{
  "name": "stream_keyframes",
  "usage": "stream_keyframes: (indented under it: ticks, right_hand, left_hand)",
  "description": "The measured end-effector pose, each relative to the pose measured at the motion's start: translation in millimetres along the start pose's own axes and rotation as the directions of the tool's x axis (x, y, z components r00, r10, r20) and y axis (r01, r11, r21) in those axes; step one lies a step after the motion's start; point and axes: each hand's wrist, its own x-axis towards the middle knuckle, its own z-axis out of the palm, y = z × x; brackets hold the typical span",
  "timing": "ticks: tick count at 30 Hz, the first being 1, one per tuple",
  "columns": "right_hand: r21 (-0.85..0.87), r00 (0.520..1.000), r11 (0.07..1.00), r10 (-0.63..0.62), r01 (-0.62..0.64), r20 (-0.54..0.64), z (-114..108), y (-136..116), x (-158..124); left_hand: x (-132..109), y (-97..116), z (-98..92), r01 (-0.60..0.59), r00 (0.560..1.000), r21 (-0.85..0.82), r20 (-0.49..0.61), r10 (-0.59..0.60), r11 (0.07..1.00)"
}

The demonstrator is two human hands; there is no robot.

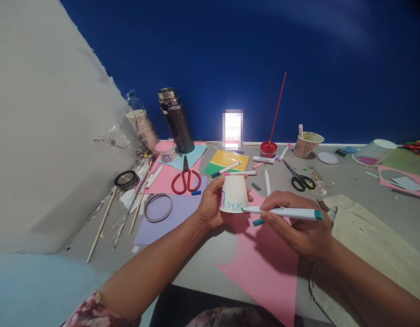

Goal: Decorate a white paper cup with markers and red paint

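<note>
My left hand (211,203) is closed around a white paper cup (234,190), held upside down with its wide rim toward me. Green wavy strokes and a short purple-blue line mark the cup's side. In my right hand (300,229) is a white felt-tip marker (285,212) with a teal end, its tip touching the cup near the rim. A teal marker cap (258,222) shows just below the marker. Under both hands lies a pink paper sheet (264,268) with a curved piece cut out. The far fingers of my left hand are partly hidden behind the cup.
Red-handled scissors (186,179), a tape ring (158,208) and wooden sticks (101,225) lie to the left. A dark flask (177,122) and stacked paper cups (142,129) stand behind. Black scissors (298,177) and a pale cloth bag (370,254) are on the right.
</note>
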Motion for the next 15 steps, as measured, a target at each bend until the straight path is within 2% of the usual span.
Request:
stream_keyframes:
  ticks: [9,15]
  right_hand:
    - [-0.023,0.998,1.000,0.011,-0.012,-0.059,-0.1,-1.5,0.5]
    - [0.015,1.000,1.000,0.001,-0.001,-0.025,-0.7,-1.2,0.2]
  left_hand:
    - [0.0,-0.4,0.8,0.017,0.999,-0.043,0.029,-0.016,0.999]
    - [-1.7,0.7,3.3,0.002,1.000,-0.028,0.001,-0.002,1.000]
